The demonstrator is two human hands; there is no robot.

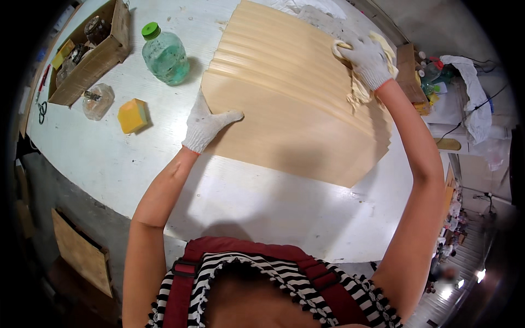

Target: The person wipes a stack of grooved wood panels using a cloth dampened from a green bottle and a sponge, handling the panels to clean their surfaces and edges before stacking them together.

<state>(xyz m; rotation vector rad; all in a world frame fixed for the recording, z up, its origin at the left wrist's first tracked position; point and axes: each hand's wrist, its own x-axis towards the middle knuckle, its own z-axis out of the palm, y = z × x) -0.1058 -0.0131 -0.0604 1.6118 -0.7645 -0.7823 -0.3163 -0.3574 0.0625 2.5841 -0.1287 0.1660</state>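
fanned stack of thin pale wood sheets (pixel 295 104) laid on white table (pixel 246 202). left gloved hand (pixel 205 124) pressed flat, fingers apart, on near edge. right gloved hand (pixel 367 59) closed on cream cloth (pixel 358 90) at far corner. wiping judged partly done; near sheets likely left.

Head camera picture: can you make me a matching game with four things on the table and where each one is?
Things:
1. green-capped jar
2. yellow sponge
3. cardboard box
4. cloth

Places:
A. under the right hand, on the wooden sheets
B. at the table's far left edge, with clutter inside
C. beside the wooden sheets' far left corner
D. on the white tabletop, left of the left hand

Pairs: 1-C, 2-D, 3-B, 4-A
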